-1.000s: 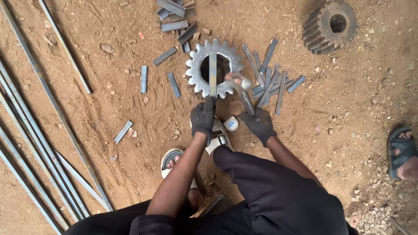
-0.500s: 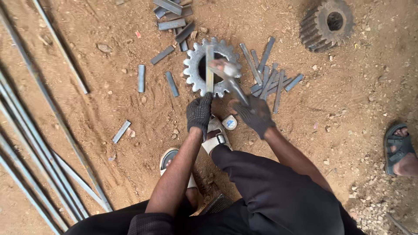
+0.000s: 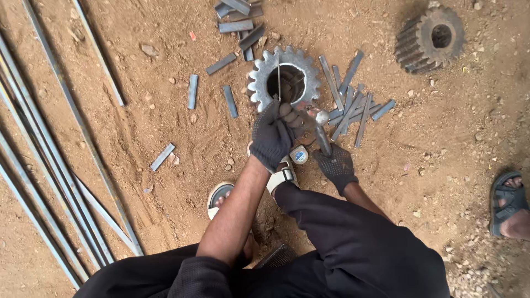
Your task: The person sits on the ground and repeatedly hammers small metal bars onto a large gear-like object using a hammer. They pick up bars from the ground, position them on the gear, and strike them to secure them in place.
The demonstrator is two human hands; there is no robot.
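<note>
My gloved left hand (image 3: pixel 273 135) pinches a thin flat metal strip (image 3: pixel 279 81) that stands on edge across the hole of a grey toothed gear (image 3: pixel 265 69) lying flat on the dirt. My gloved right hand (image 3: pixel 335 164) grips the handle of a hammer (image 3: pixel 322 132), whose head sits low beside my left fingers, just below the gear's rim. A pile of cut flat metal strips (image 3: pixel 350 105) lies right of the gear.
A second, darker gear (image 3: pixel 429 37) lies at the top right. Long metal bars (image 3: pixel 55 165) run along the left. Short strips (image 3: pixel 192 91) are scattered at top centre and left. My sandalled feet (image 3: pixel 221 196) are below; another person's sandalled foot (image 3: pixel 510 204) is at right.
The hammer head has dropped from over the gear to beside my left fingers. My left hand has moved up and turned the strip on edge over the gear's hole.
</note>
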